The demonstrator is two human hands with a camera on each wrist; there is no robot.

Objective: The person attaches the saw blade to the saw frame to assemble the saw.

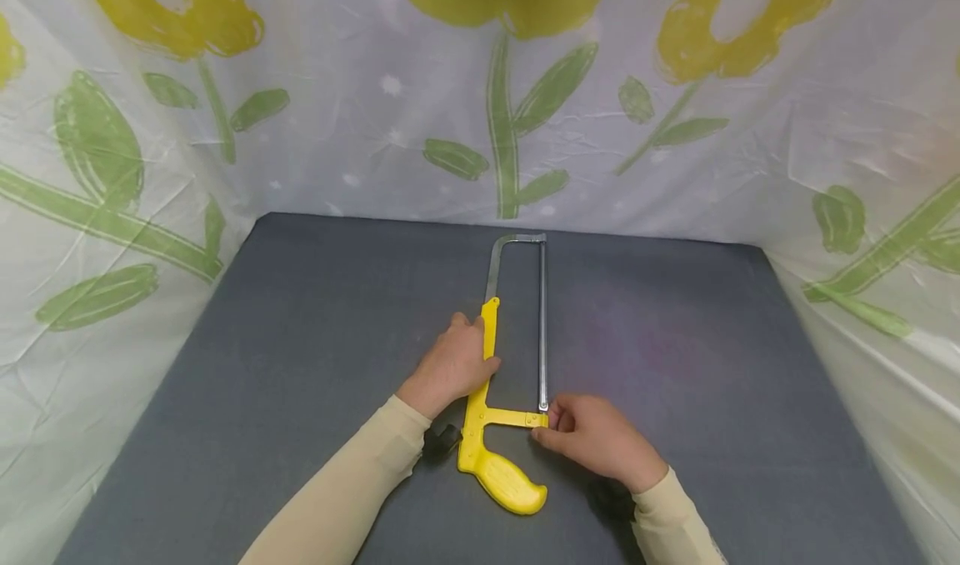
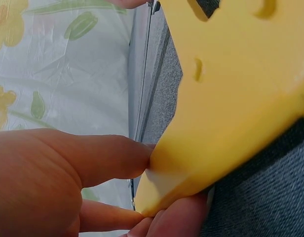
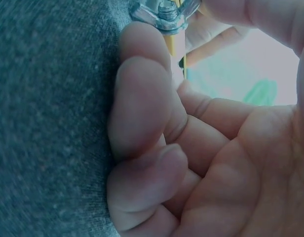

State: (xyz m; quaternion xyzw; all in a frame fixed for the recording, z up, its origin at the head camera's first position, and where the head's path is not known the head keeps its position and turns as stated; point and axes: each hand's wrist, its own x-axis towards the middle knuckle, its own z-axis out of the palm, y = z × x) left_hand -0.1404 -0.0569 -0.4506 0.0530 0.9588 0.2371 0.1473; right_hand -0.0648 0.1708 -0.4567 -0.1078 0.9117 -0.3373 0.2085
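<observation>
A hacksaw with a yellow frame and yellow handle lies on the grey table, its handle toward me. The saw's metal bow bends over at the far end, and the straight blade runs along the right side. My left hand grips the yellow frame, thumb on the near side in the left wrist view. At the lower end of the blade, my right hand pinches a metal wing nut between thumb and fingers. Its other fingers are curled close to the tabletop.
The dark grey tabletop spreads out around the saw. White curtains with yellow flowers and green leaves hang behind the table and along both sides. Dark wrist-worn gear shows beside the left wrist.
</observation>
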